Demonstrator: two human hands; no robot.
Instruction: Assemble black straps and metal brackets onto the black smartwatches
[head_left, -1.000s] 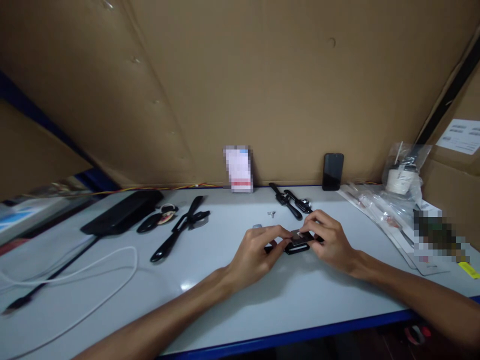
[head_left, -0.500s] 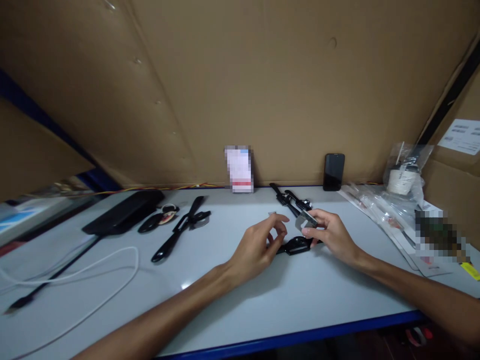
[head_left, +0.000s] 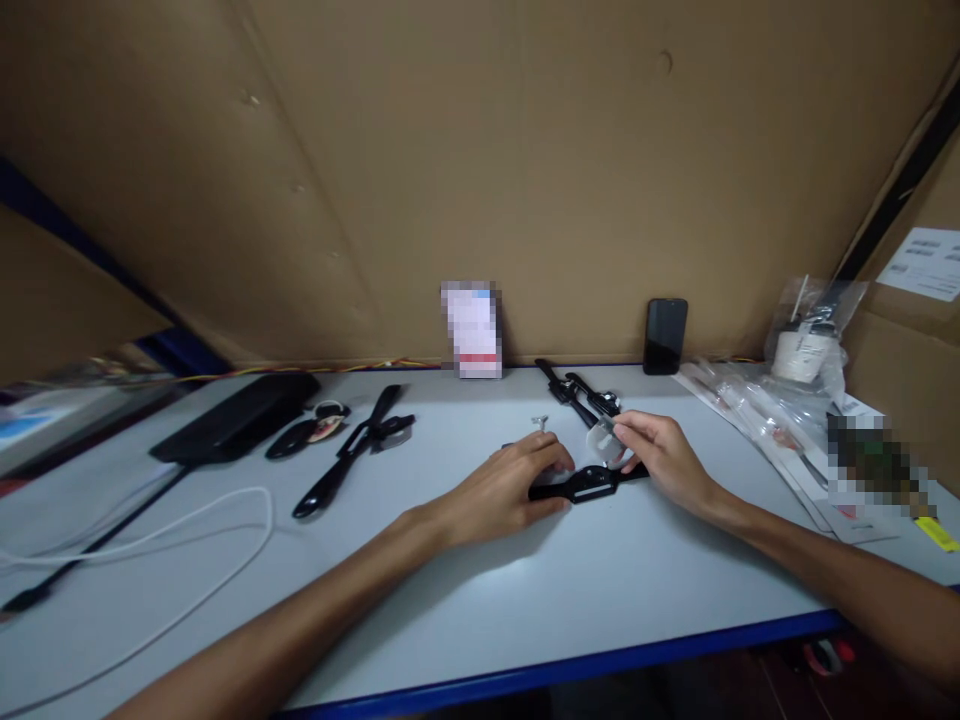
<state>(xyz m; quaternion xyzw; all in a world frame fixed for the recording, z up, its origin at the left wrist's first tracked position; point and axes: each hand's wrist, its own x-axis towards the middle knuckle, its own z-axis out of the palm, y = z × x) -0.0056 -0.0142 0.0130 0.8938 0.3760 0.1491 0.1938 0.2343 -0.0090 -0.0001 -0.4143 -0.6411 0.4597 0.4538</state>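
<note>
Plate of thin silvery metal [head_left: 602, 442] is hanging pinched in your right hand [head_left: 664, 455]; your left hand [head_left: 517, 485], hovering before, is now straddling the left handle of the glossy black two-handled tool [head_left: 597, 479], grip unclear; its slotted middle is lying uncovered between your hands.

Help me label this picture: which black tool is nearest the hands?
The front tool, its middle between the left hand and right hand; the left tool and back pair lie farther away.
</note>
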